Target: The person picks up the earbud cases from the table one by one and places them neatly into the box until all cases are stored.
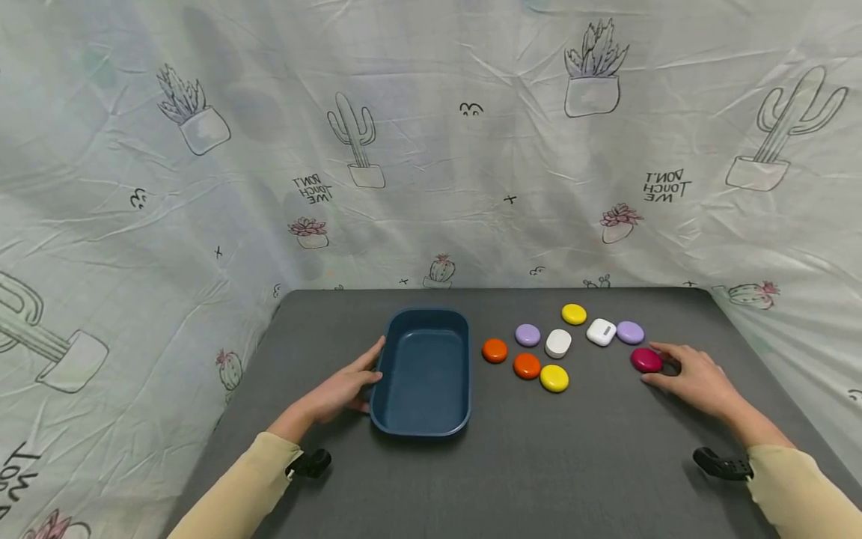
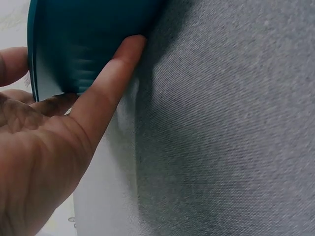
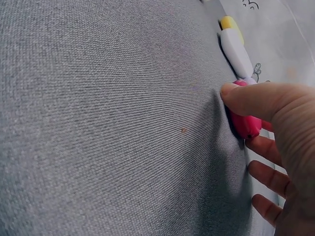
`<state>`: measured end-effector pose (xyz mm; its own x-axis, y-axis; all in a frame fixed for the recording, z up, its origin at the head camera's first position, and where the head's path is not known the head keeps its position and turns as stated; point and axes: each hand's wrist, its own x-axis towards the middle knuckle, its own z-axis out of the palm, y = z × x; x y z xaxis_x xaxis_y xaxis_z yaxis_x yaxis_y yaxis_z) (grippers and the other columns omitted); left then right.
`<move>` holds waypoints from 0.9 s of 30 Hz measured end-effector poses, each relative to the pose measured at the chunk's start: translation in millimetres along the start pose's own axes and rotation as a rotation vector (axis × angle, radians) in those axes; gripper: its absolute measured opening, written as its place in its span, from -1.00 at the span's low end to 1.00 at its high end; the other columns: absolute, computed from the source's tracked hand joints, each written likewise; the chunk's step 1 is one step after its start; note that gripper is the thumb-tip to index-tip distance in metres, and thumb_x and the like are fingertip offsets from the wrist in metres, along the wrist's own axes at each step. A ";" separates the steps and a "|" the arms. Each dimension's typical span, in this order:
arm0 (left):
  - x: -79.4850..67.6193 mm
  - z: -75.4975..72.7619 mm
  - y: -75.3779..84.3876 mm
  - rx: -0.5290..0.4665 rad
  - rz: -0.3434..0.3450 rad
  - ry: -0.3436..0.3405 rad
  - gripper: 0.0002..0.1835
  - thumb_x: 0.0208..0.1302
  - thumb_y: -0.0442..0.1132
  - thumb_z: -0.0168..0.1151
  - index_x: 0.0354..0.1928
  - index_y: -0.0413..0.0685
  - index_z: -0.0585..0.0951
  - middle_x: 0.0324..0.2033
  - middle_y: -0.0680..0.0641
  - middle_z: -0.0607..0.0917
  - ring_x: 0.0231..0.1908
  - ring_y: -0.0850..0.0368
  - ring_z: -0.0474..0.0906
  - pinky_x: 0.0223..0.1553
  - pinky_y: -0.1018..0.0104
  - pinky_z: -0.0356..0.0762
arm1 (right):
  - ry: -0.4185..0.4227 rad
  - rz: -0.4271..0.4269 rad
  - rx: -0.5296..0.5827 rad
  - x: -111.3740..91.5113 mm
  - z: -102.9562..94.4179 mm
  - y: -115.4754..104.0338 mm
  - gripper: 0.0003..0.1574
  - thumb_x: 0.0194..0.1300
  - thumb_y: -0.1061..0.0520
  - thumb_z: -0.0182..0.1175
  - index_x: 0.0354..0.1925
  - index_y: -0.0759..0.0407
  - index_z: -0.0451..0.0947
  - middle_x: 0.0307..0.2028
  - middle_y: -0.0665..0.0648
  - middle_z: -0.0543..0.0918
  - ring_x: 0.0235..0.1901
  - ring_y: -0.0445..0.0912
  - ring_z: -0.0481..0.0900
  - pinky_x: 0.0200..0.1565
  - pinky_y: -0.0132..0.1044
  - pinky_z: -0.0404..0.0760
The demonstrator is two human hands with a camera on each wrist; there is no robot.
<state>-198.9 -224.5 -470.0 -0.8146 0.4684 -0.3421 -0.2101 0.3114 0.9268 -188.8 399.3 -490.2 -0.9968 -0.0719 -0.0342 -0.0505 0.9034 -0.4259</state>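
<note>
Over at the right of the frame, the person's right hand [image 1: 697, 380] is pinching a glossy crimson rounded disc [image 1: 646, 361] between thumb and forefinger, the other fingers spreading; keeping the pinch low on its curved rim should prevent slipping. Near centre, the left hand [image 1: 337, 393], loosely extended, is resting against a smooth dark-blue, round-cornered rectangular tray [image 1: 431, 385]. Grainy grey woven cloth [image 1: 572, 471] is lying underneath.

We note a pale, creased sheet [image 1: 417, 45] hanging behind and to both sides of a dark grey table [image 1: 539, 471]. We record printed potted cacti [image 1: 784, 127], pink-tinted succulents [image 1: 310, 232] and mirror-reversed lettering [image 1: 665, 186].
</note>
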 end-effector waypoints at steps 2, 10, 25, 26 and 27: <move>-1.2 1.8 -0.2 -0.006 0.004 -0.010 -0.25 0.66 -0.20 -0.13 0.64 0.47 -0.22 0.62 -0.02 -0.29 0.51 -0.27 -0.04 -0.02 -0.09 0.60 | 0.001 0.000 0.000 0.4 0.2 0.3 0.06 0.25 -0.32 0.38 0.34 0.44 0.38 0.15 0.63 0.46 0.07 0.49 0.35 -0.05 0.44 0.25; -3.1 5.3 -0.7 -0.023 0.008 -0.020 -0.26 0.66 -0.20 -0.14 0.64 0.45 -0.21 0.63 0.00 -0.28 0.53 -0.23 -0.07 0.00 -0.10 0.59 | -0.018 0.014 0.024 1.7 0.2 2.0 0.07 0.27 -0.34 0.36 0.35 0.44 0.36 0.15 0.62 0.45 0.08 0.48 0.32 -0.05 0.45 0.21; -1.0 3.8 -9.6 -0.033 0.029 -0.037 -0.27 0.67 -0.19 -0.16 0.63 0.53 -0.21 0.62 0.05 -0.29 0.52 -0.20 -0.06 0.01 -0.09 0.58 | -0.005 0.033 0.047 5.1 4.8 6.1 0.07 0.27 -0.36 0.35 0.35 0.42 0.36 0.18 0.62 0.40 0.14 0.51 0.25 -0.01 0.52 0.11; -0.6 4.0 -10.1 -0.033 0.029 -0.036 -0.27 0.67 -0.19 -0.16 0.63 0.54 -0.21 0.62 0.05 -0.30 0.52 -0.20 -0.06 0.01 -0.09 0.58 | -0.003 0.034 0.048 5.0 5.5 6.9 0.07 0.27 -0.36 0.35 0.35 0.42 0.36 0.19 0.62 0.40 0.14 0.51 0.24 -0.02 0.51 0.10; -0.2 4.2 -10.5 -0.033 0.029 -0.036 -0.27 0.67 -0.19 -0.16 0.63 0.54 -0.21 0.62 0.06 -0.30 0.52 -0.19 -0.06 0.02 -0.09 0.58 | 0.001 0.035 0.049 4.8 6.1 7.6 0.07 0.26 -0.36 0.35 0.35 0.41 0.37 0.19 0.62 0.40 0.14 0.51 0.24 -0.02 0.51 0.10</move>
<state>-194.3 -224.4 -480.4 -0.8008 0.5066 -0.3195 -0.2046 0.2699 0.9409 -193.6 403.3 -499.1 -0.9980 -0.0405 -0.0489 -0.0129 0.8836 -0.4681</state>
